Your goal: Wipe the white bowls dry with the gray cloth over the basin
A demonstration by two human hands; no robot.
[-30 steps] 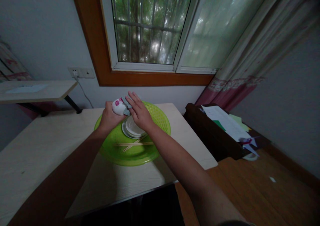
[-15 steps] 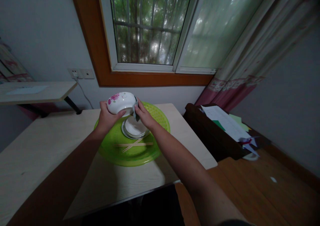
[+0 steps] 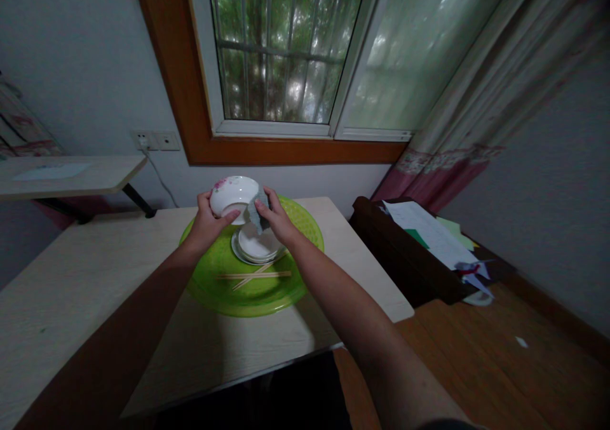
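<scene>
A white bowl (image 3: 235,192) with pink flowers is held tilted above the tray, its underside partly toward me. My left hand (image 3: 208,221) grips its left side, the thumb along the lower edge. In my right hand (image 3: 277,217) is a grey cloth (image 3: 258,212), pinched and pressed against the bowl's right side. Beneath them, a small stack of white dishes (image 3: 258,242) rests in a round green plastic tray (image 3: 210,296). Several wooden chopsticks (image 3: 257,275) lie crossed in front of the stack.
The tray sits on a pale wooden table (image 3: 109,258). A raised shelf (image 3: 71,176) stands at the left, below a wall socket (image 3: 155,140). To the right, a dark brown piece of furniture (image 3: 395,258) carries papers (image 3: 429,227). A barred window (image 3: 286,55) is behind.
The bowl has turned and shifted slightly right, showing more of its base and fewer flowers. My right hand has moved a little, and more of the cloth now shows.
</scene>
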